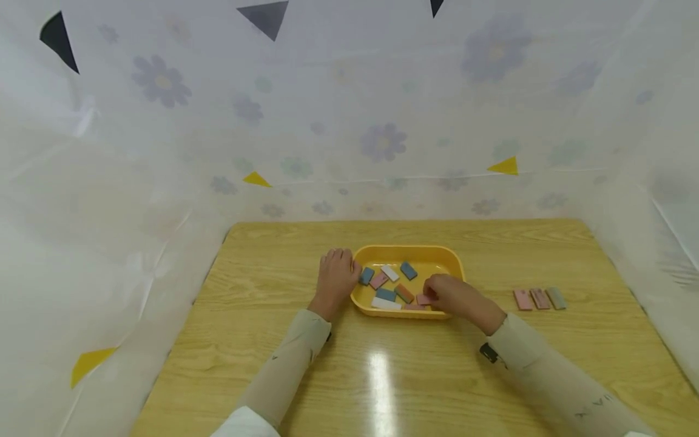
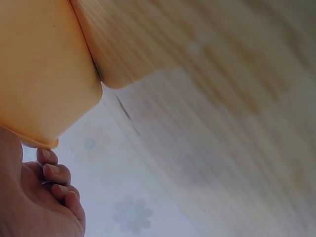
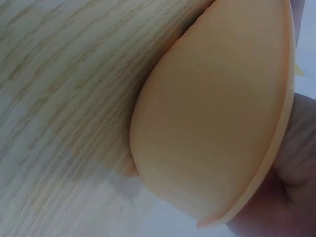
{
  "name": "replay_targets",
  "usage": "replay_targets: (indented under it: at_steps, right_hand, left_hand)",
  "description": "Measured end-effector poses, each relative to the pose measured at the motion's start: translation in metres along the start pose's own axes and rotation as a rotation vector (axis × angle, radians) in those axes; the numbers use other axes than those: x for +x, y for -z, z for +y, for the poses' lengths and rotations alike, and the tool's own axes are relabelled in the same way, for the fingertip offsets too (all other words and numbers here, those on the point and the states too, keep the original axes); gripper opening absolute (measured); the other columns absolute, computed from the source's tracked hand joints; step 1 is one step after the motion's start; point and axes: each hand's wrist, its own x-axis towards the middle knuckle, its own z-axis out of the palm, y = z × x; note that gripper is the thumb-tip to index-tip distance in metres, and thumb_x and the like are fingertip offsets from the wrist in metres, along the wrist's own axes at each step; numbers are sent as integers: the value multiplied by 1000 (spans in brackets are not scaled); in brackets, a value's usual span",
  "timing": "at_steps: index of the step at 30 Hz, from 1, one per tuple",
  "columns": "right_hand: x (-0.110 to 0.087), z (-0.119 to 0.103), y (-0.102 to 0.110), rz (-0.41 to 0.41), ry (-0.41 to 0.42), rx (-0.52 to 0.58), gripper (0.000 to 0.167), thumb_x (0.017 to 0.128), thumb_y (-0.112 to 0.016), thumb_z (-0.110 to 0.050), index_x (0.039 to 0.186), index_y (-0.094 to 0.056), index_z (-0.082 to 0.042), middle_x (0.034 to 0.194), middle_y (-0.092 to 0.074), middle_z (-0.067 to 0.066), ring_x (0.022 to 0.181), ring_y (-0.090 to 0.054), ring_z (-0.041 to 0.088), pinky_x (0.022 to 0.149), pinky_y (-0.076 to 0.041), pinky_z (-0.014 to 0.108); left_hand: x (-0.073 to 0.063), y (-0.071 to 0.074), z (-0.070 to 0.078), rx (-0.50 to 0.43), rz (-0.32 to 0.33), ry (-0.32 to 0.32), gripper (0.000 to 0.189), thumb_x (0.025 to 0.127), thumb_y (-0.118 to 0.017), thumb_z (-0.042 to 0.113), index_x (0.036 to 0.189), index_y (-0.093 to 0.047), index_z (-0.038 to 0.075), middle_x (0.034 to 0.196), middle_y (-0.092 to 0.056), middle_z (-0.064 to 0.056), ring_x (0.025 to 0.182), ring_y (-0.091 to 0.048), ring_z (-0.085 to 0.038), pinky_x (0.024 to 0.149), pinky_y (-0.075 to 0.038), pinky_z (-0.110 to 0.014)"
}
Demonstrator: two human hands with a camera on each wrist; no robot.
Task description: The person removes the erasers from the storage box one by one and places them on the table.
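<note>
A yellow plastic tray stands on the wooden table, holding several small flat rectangular blocks. My left hand grips the tray's left rim; in the left wrist view its curled fingers show at the rim's edge. Over the tray's right side reaches my right hand, its fingertips pinching a pink block. Much of that grip is hidden, and the tray wall blocks it in the right wrist view. Nearby lie an orange block, a blue block and a white block.
Right of the tray, a pink block, a patterned pinkish block and a grey-green block form a row on the table. Pale flower-printed sheeting encloses the table at the back and sides.
</note>
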Motion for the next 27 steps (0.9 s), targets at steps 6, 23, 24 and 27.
replay_targets:
  at_steps: [6,23,24,27]
  right_hand:
    - [2,1,-1,-21,-8,4,9,80,-69,-1,79,-61,-5,68,-52,0,60,-41,11,55,-35,27]
    - [2,5,-5,40,-2,-24,17,78,-73,-13,88,-63,-3,75,-54,-2,65,-46,10,59,-41,27]
    - [2,6,-5,53,1,-29,19,77,-73,-14,89,-63,-4,76,-54,-2,65,-45,10,59,-42,26]
    - [1,7,-6,97,26,-47,20,77,-74,-14,89,-63,-3,76,-54,-1,65,-45,9,58,-41,25]
  left_hand:
    - [0,0,0,-7,1,5,20,91,-44,26,75,-44,14,71,-41,-1,69,-38,-20,67,-29,-34]
    - [0,-3,0,-4,0,12,20,92,-42,27,76,-44,15,73,-42,0,70,-38,-19,67,-30,-34]
    - [0,-3,0,-5,0,12,21,92,-42,27,76,-44,15,73,-42,0,69,-38,-19,67,-30,-34]
    - [0,-3,0,-5,2,14,21,92,-42,27,76,-44,14,73,-42,0,69,-38,-19,66,-30,-34]
